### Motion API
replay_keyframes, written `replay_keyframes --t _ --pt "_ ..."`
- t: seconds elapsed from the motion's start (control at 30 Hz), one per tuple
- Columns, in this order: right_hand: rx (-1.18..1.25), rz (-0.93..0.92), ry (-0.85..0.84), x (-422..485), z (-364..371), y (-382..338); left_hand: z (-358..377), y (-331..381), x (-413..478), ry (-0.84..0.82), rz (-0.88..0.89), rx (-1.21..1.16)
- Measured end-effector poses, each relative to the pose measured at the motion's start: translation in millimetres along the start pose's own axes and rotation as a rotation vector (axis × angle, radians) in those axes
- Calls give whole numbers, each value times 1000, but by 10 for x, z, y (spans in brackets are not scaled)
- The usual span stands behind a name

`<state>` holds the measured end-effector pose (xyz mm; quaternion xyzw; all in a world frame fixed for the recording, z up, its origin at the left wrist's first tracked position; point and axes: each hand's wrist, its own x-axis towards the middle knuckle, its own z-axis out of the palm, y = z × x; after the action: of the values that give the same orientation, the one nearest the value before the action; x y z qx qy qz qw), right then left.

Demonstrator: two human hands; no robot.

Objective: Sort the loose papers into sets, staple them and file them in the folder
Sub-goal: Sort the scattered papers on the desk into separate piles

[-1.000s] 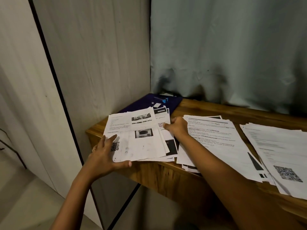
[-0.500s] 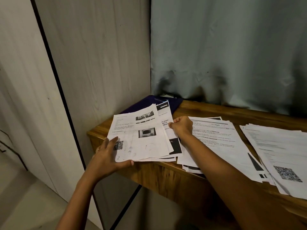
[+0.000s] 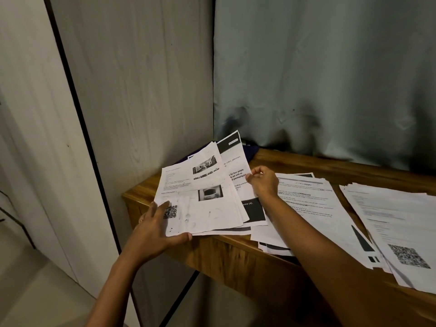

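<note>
Three piles of thin white printed sheets were on the table. The leftmost pile [image 3: 207,208], loosely fanned, was held at its near corner by the left hand [image 3: 153,232], fingers on top and thumb along the edge. The right hand [image 3: 263,182] pinched its right edge. Right of that pinch lay the middle pile [image 3: 313,213] and the right pile [image 3: 396,220], both flat. Beyond the grip, one dark purple folder [image 3: 249,149] peeked out on the grained wooden table [image 3: 236,253].

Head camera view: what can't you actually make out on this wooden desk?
All in the head view.
Dark purple folder: mostly hidden behind the lifted stack of white printed sheets.
Right-hand white paper pile: cut off by the right frame edge.
Small print on the sheets: too blurred to read.
</note>
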<state>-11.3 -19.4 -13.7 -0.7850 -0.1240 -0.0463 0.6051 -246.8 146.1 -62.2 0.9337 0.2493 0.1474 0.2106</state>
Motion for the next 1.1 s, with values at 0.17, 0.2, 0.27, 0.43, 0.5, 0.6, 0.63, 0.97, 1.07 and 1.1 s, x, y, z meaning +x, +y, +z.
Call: replay_keyframes --t 0.17,0.2,0.27,0.43,0.5,0.6,0.63,0.97,1.07,1.1 --pt "1 3 -6 26 8 16 11 -3 5 -2 -8 -4" --pt "3 4 -8 24 7 18 18 -11 11 -4 -9 -3" --pt "6 5 -7 23 3 26 27 -29 20 -9 -12 -6" --pt "-56 -40 7 24 15 40 34 -77 63 28 2 -83" --pt "-127 -106 -20 24 42 51 24 -84 80 56 0 -126" --pt "-271 -202 -83 24 95 73 19 -88 102 106 3 -140" --pt "-336 -226 -114 20 112 80 15 -89 105 112 8 -146" --pt "-429 -196 -288 -15 140 116 18 -86 104 119 14 -223" --pt "-339 -146 -254 -14 120 83 22 -72 95 113 11 -241" --pt "-303 -123 -234 -18 122 71 28 -76 89 95 10 -249"
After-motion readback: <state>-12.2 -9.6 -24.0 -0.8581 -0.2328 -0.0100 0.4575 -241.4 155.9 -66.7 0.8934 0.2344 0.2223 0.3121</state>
